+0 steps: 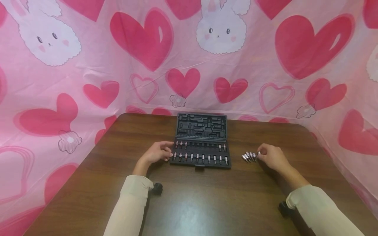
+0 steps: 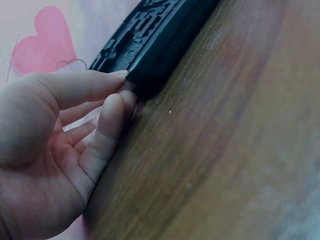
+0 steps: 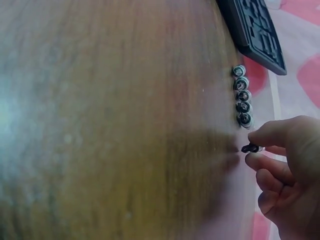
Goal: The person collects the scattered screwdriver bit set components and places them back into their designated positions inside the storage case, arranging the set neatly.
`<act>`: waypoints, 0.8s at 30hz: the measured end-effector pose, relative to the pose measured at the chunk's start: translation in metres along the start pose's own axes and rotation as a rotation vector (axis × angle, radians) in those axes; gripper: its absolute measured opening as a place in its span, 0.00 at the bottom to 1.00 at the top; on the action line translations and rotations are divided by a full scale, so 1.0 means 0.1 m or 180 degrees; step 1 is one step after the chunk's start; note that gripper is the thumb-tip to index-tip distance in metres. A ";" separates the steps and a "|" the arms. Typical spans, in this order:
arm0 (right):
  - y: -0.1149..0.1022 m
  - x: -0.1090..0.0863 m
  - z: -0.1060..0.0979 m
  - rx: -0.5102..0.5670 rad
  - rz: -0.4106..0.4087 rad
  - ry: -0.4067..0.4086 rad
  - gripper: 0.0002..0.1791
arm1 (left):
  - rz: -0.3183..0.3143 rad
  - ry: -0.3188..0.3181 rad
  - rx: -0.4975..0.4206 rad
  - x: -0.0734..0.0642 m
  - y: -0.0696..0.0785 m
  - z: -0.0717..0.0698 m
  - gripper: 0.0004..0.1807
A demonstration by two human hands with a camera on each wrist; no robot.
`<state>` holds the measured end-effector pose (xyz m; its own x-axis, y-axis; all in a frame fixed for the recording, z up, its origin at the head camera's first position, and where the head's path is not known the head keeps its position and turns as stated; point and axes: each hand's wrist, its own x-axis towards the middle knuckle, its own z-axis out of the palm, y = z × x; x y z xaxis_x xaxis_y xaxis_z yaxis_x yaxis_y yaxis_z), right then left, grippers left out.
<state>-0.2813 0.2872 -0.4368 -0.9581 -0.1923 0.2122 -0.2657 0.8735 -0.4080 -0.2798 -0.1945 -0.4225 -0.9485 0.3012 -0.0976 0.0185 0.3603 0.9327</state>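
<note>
In the head view a black case [image 1: 200, 166] lies open on the table, with silver bit sockets [image 1: 203, 158] in two rows of slots. Along its left edge rests my left hand [image 1: 155, 153], relaxed fingers and thumb touching the side. Close up in the left wrist view, the fingertips of the left hand [image 2: 75, 130] meet the case's corner [image 2: 145, 80]. To the right of the case, my right hand [image 1: 272, 157] pinches one bit socket [image 3: 251, 148] between thumb and index finger, its dark tip pointing out. Beside it, several more bit sockets [image 3: 242, 96] lie in a tight row.
The case's raised lid [image 1: 202, 126] leans back, moulded with tool-shaped recesses. The back row has a stretch of unfilled slots in its middle. A brown wooden table [image 1: 189, 203] carries everything. Pink cloth [image 1: 189, 88] with hearts and rabbits hangs around its far side and ends.
</note>
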 end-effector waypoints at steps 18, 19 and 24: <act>-0.24 0.11 0.09 0.0251 -0.0183 0.0394 0.09 | -0.0034 0.0092 -0.0004 0.14 -0.21 -0.01 0.28; -0.26 0.12 0.10 0.0270 -0.0189 0.0396 0.09 | -0.0036 0.0095 -0.0002 0.14 -0.21 -0.01 0.28; -0.35 0.17 0.16 0.0296 -0.0214 0.0365 0.08 | -0.0060 0.0092 0.0001 0.13 -0.22 0.00 0.28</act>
<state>-0.2902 0.2463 -0.4333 -0.9208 -0.1918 0.3396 -0.3425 0.8142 -0.4688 -0.2927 -0.1986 -0.4440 -0.9574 0.2689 -0.1051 0.0007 0.3660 0.9306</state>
